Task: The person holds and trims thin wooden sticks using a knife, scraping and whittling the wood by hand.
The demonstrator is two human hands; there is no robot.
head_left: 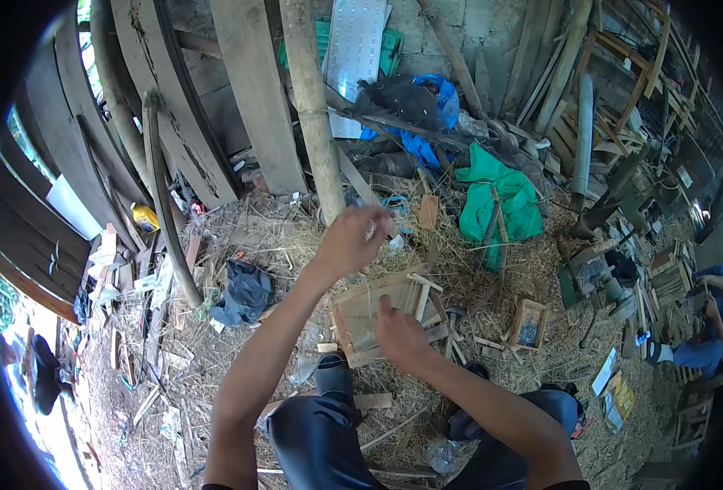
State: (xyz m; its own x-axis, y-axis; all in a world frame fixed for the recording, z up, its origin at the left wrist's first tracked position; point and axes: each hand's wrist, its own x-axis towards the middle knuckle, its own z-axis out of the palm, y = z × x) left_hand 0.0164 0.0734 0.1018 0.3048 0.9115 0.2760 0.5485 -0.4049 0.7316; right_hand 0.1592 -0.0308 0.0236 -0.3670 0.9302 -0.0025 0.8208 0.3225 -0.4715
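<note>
Seems mid-work on wooden frame (343, 328) on floor (513, 377). Has L hand (351, 242) half-curled, raised past frame's far edge, R hand (401, 336) bunched over frame; can't tell contents of either. Next prob. calls for steadying frame w/ R, lowering L.

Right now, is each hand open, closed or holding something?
Left hand: loosely curled; any hold unclear.
Right hand: curled, over the wooden frame; any hold unclear.
</note>
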